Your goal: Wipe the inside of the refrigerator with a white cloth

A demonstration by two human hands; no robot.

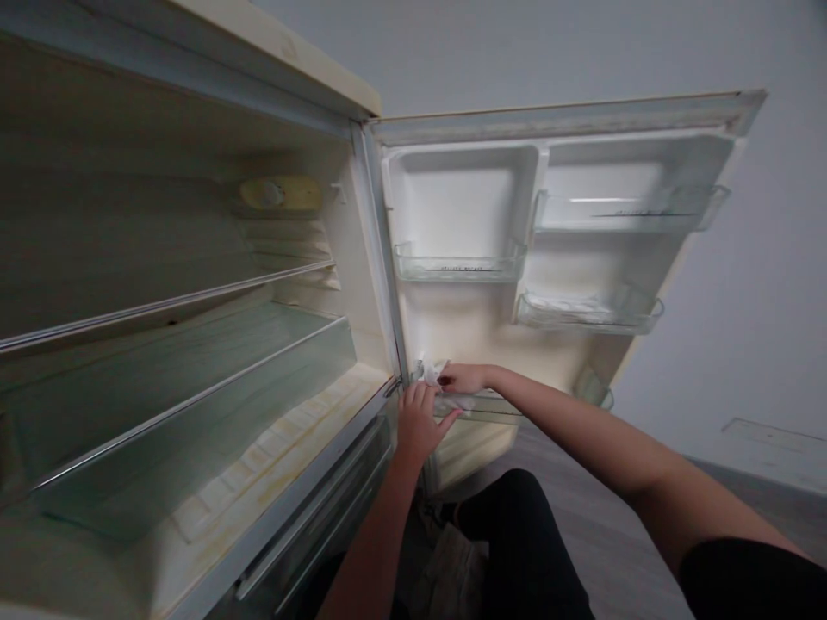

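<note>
refrigerator (194, 362), door swung wide. right hand (463, 377): grip pinching a wadded white cloth (432, 373), pressed to the inner door liner (471, 331) by the hinge, apparently for wiping. left hand (419, 424): fingers spread, resting on the lower door rack (494, 403), seemingly to steady it.

We're in a home kitchen, prob.: open fridge (194, 344) w/ door shelves (460, 267), grey wall (762, 327), wood-look floor (600, 551).
</note>
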